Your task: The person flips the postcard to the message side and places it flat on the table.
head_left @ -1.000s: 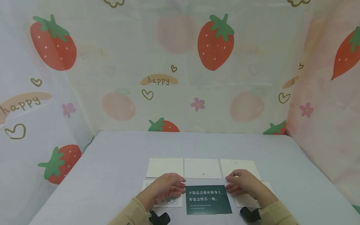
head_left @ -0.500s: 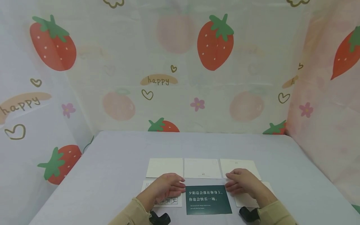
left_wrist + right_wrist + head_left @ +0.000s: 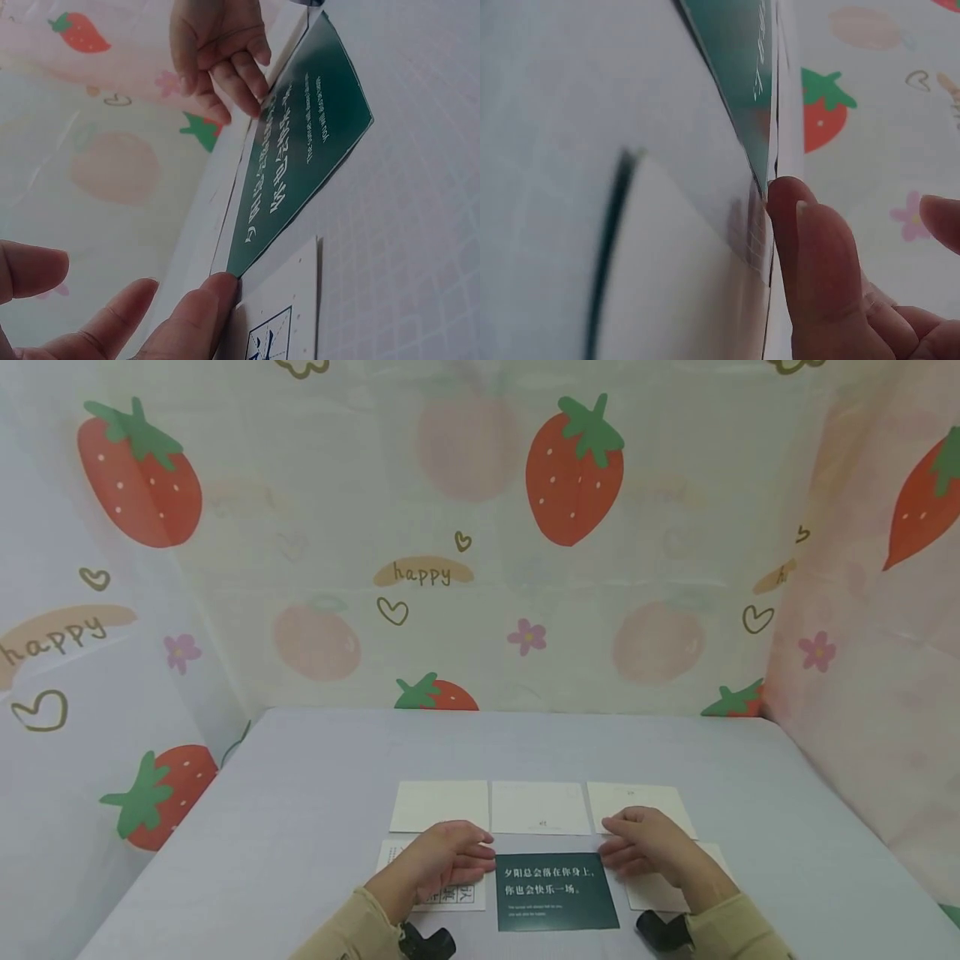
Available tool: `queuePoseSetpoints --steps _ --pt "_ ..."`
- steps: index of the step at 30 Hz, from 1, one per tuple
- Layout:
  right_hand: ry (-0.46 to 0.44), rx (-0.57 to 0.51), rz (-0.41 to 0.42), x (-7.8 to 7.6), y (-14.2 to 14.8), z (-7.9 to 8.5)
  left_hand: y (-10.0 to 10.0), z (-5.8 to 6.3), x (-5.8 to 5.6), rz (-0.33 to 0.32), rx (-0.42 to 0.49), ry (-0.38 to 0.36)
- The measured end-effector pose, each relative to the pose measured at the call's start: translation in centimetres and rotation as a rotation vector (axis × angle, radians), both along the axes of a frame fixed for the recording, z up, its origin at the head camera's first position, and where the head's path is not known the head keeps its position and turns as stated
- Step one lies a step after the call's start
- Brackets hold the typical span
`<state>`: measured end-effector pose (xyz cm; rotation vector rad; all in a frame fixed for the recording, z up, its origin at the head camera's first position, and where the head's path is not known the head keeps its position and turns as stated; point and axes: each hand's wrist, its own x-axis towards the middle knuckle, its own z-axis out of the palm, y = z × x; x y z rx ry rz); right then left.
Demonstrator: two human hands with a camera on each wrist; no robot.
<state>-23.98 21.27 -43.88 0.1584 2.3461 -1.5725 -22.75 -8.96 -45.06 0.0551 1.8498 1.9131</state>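
Observation:
A dark green card [image 3: 557, 893] with white Chinese writing lies flat at the near middle of the table. My left hand [image 3: 446, 864] is at its left side, over a white card [image 3: 461, 899] printed with boxed characters. In the left wrist view, one fingertip [image 3: 221, 289] appears to touch the green card's corner. My right hand [image 3: 648, 852] is at the opposite side, above a cream card [image 3: 656, 896], with fingertips close to the green card's upper right corner. Both hands have relaxed fingers and hold nothing. The hands and wrists partly hide the two side cards.
Behind the green card, a row has a left cream card [image 3: 440, 806], a middle white card [image 3: 540, 810] and a right cream card [image 3: 641, 802]. All lie on a white-covered table [image 3: 315, 777]. A strawberry-print curtain [image 3: 480, 527] encloses the back and sides.
My right hand has shifted very slightly left, nearer the green card's edge. The left hand and the cards stay where they were.

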Motion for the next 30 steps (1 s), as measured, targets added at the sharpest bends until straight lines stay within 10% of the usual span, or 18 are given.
queuePoseSetpoints --steps 30 --pt "0.041 -0.048 0.086 -0.32 0.16 -0.34 -0.12 0.03 0.01 -0.002 0.007 -0.007"
